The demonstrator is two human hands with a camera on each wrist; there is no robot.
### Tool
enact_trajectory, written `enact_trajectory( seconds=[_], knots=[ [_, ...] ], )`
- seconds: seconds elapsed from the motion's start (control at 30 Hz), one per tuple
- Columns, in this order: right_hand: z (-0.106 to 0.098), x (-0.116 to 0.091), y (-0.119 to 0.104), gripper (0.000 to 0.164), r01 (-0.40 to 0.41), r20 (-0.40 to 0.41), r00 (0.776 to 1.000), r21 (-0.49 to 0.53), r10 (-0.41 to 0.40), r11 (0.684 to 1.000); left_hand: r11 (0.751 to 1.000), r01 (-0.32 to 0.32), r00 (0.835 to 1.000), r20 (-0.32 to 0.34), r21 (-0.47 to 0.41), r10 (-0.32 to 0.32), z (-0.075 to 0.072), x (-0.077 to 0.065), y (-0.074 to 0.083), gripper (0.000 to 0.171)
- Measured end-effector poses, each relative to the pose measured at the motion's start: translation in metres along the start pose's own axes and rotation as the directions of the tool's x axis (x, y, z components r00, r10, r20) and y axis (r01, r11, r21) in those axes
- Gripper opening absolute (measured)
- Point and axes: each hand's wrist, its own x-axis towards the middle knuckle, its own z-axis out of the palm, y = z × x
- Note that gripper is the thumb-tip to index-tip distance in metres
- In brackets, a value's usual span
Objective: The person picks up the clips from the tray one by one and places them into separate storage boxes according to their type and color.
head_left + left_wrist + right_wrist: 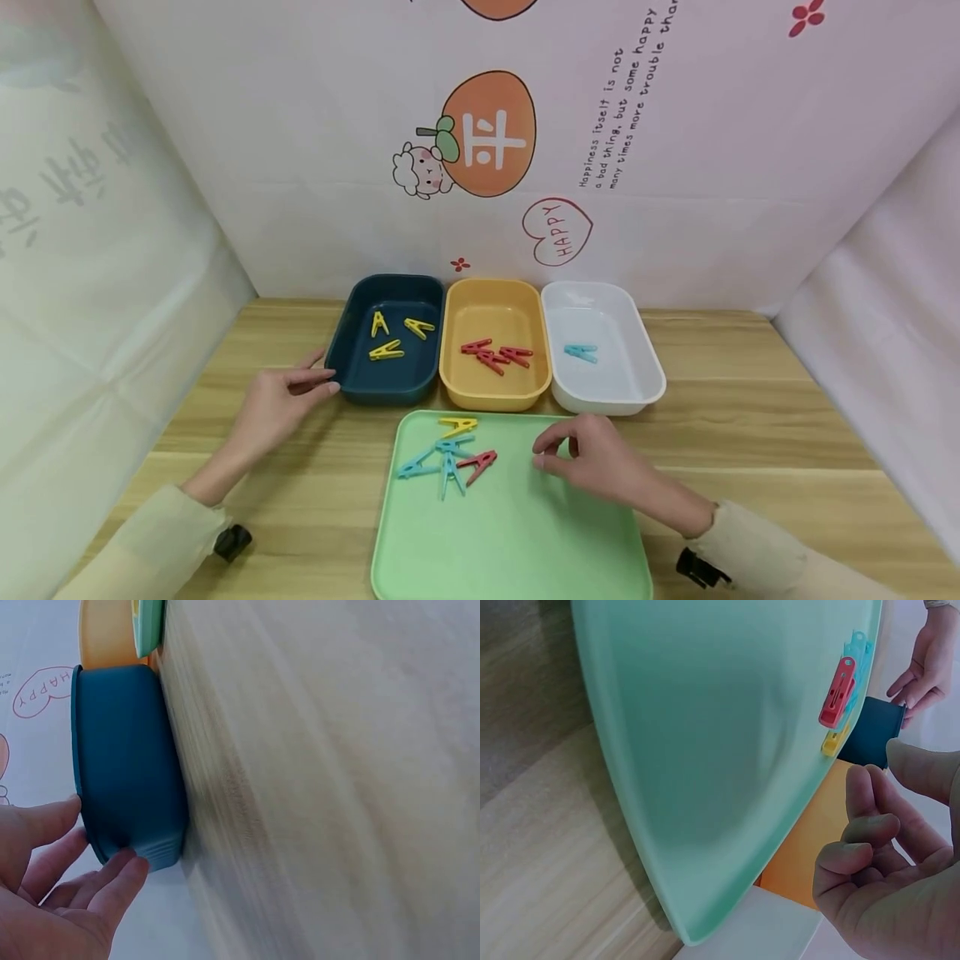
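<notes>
My left hand touches the near left side of a dark blue bin, with the thumb at its rim and relaxed fingers against the outer wall. Over the right part of a green tray hovers my right hand, fingers loosely bent, thumb and index apart, nothing between them. Left of it on the tray lies a cluster of small plastic clothespins: a yellow one, a red one and light blue ones. In the right wrist view, the red clothespin overlaps the light blue ones.
Yellow clothespins lie in the dark blue bin. Beside it, a yellow-orange bin contains red clothespins, and a white bin holds light blue. The bins stand in a row on a wooden table before a printed backdrop.
</notes>
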Motion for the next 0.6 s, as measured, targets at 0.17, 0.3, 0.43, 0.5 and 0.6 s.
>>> enact_trajectory(
  seconds=[0.17,0.3,0.43,0.5,0.6],
  knots=[
    [0.001,0.005,-0.005,0.007,0.002,0.007,1.0,0.013,-0.002,1.0,1.0,-0.003,1.0,0.007,0.026,0.003,-0.002,0.005,0.004,0.026],
    [0.003,0.01,-0.007,0.01,0.004,0.016,1.0,0.02,-0.005,1.0,1.0,0.001,1.0,0.019,0.026,-0.001,-0.002,0.006,0.004,0.025],
    [0.007,0.017,-0.009,0.016,0.014,0.056,0.998,-0.006,-0.014,1.0,1.0,0.006,1.0,0.021,0.027,-0.006,0.0,0.005,0.004,0.025],
    [0.01,0.021,-0.011,0.02,0.022,0.067,0.998,-0.018,-0.02,1.0,1.0,0.006,1.0,0.013,0.022,-0.007,0.0,0.004,0.005,0.024],
    [0.017,0.027,-0.012,0.023,0.031,0.069,0.997,-0.026,-0.029,0.999,1.0,0.008,1.0,0.005,0.019,-0.008,0.0,0.002,0.004,0.024]
  ],
)
